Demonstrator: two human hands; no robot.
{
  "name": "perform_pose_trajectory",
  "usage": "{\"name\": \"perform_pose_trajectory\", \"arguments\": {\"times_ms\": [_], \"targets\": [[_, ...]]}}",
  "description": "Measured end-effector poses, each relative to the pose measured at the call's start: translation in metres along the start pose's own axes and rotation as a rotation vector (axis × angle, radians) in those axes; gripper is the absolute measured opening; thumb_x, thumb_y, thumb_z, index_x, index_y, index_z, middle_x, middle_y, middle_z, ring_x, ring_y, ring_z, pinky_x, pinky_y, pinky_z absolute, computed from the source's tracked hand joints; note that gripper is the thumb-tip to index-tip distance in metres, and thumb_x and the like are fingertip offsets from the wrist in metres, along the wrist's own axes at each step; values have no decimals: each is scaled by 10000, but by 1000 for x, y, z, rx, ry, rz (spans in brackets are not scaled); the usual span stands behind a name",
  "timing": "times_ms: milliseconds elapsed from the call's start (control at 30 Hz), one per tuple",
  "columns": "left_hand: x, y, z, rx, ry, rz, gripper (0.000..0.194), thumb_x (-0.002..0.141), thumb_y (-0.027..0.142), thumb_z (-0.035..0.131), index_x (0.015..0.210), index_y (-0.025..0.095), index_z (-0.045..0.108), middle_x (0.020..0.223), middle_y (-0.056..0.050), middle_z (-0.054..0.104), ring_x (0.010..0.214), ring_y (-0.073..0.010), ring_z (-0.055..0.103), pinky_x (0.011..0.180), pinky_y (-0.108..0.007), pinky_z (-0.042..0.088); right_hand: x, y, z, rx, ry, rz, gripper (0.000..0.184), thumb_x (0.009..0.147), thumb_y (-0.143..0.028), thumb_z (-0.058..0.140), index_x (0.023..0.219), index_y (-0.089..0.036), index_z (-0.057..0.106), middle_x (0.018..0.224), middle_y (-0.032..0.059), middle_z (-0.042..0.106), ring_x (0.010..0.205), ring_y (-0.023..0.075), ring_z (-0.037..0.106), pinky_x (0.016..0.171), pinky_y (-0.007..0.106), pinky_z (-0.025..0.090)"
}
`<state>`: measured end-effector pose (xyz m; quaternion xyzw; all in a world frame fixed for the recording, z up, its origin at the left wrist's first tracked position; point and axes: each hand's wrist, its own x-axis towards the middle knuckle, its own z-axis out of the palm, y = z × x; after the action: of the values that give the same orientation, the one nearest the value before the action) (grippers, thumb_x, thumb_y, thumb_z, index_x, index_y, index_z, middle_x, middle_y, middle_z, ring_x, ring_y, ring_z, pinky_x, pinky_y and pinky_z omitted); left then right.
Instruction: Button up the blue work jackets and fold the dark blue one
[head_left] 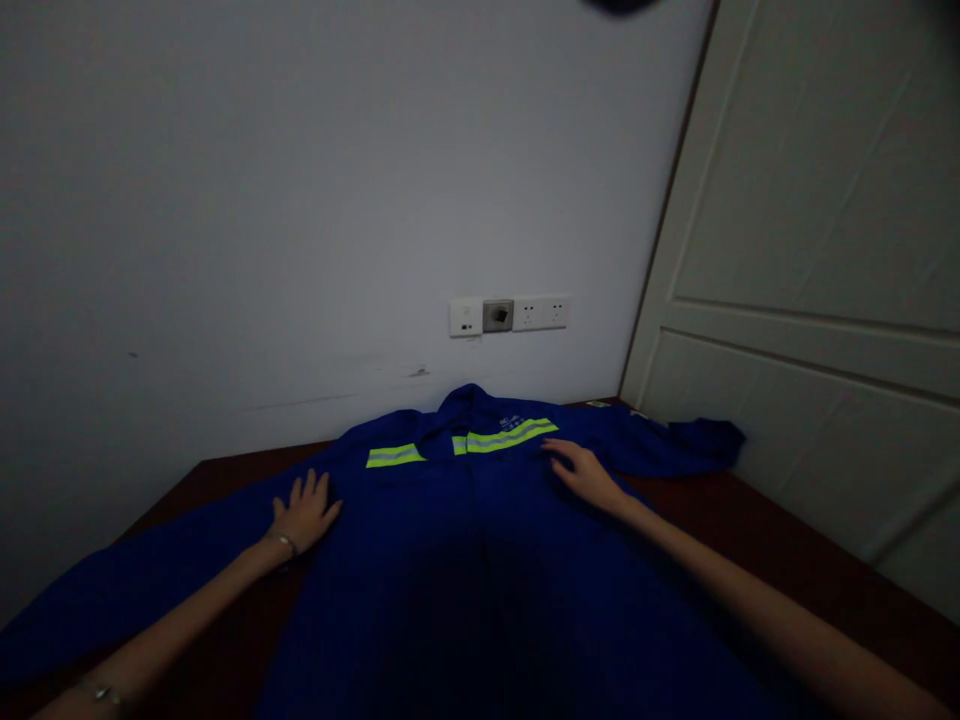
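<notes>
Dark red tabletop point(757, 520), pushed against a grey wall point(300, 200) with a socket row point(540, 312); bare surface shows at right, between garment and pale panel point(810, 200). Blue garment point(420, 520) lies spread on it, sleeves outward. White print point(511, 423) above the yellow-green band point(510, 437) appears too small to read. Left hand point(304, 510) rests near the shoulder, fingers splayed (bracelet point(283, 542) at wrist); right hand point(585, 478), loosely open, is at the band's end.
</notes>
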<state>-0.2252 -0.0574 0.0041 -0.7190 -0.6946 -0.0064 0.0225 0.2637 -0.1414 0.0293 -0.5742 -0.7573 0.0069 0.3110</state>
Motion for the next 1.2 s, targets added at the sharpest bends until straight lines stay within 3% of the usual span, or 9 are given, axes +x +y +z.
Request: {"name": "perform_pose_trajectory", "arguments": {"times_ms": [100,167,267,367,533,767,867,1033,1200], "targets": [[-18,68,-9,-33,-2,236,689,817,503,286,1397,144,193,1467,-123,81,1332,-343,72,1005,-594,153,-17,74,-20,-181,35,184,407,839,-277,370,1174,-106,528,1222,143,530,1154,205,472,1003,375,329],[-33,111,-11,-63,8,431,672,820,537,298,1400,217,184,1473,-75,78,1340,-320,50,1035,-567,118,-28,108,-27,-265,3,219,453,859,-312,344,1209,-66,495,1275,177,474,1204,220,416,1013,377,311],[-53,161,-8,-81,14,688,620,847,543,269,1398,297,129,1477,-44,55,1342,-305,54,1044,-554,120,-39,134,-30,-341,-99,216,520,872,-401,323,1307,-127,401,1385,145,340,1280,243,296,1029,415,270],[-63,189,-2,-61,33,878,560,884,495,227,1391,331,54,1479,-41,36,1338,-317,62,1018,-592,143,-43,144,-27,-355,-216,282,547,872,-519,248,1347,-262,335,1436,57,259,1312,272,207,1027,493,221],[-63,197,15,-25,6,997,512,892,480,246,1371,386,92,1477,-32,60,1326,-339,118,987,-601,213,-50,168,-30,-333,-280,402,549,864,-579,150,1303,-351,387,1427,4,287,1311,272,210,1025,527,168],[-67,195,31,-36,167,921,487,895,475,251,1364,386,160,1470,-18,134,1316,-308,189,1011,-551,231,-43,206,-56,-253,-136,399,425,865,-383,320,1196,-226,536,1249,42,527,1164,184,453,983,315,325],[-66,195,31,-35,172,957,500,888,486,264,1366,382,157,1469,-19,141,1308,-309,212,1006,-541,249,-30,223,-82,-430,-27,462,400,829,-225,360,1184,-189,539,1210,69,549,1138,188,471,944,293,360],[-70,197,30,-48,236,908,497,887,488,268,1363,378,179,1464,-12,165,1306,-295,224,1017,-526,236,-16,254,-125,-674,-157,520,465,749,-80,415,1191,-178,520,1230,128,511,1087,231,507,844,339,424],[-73,199,30,-58,245,904,484,888,486,267,1357,378,209,1459,-11,186,1300,-288,238,1018,-516,238,-17,271,-135,-733,-284,535,423,735,-48,470,1124,-181,566,1071,155,600,1055,277,522,781,408,445]]}}
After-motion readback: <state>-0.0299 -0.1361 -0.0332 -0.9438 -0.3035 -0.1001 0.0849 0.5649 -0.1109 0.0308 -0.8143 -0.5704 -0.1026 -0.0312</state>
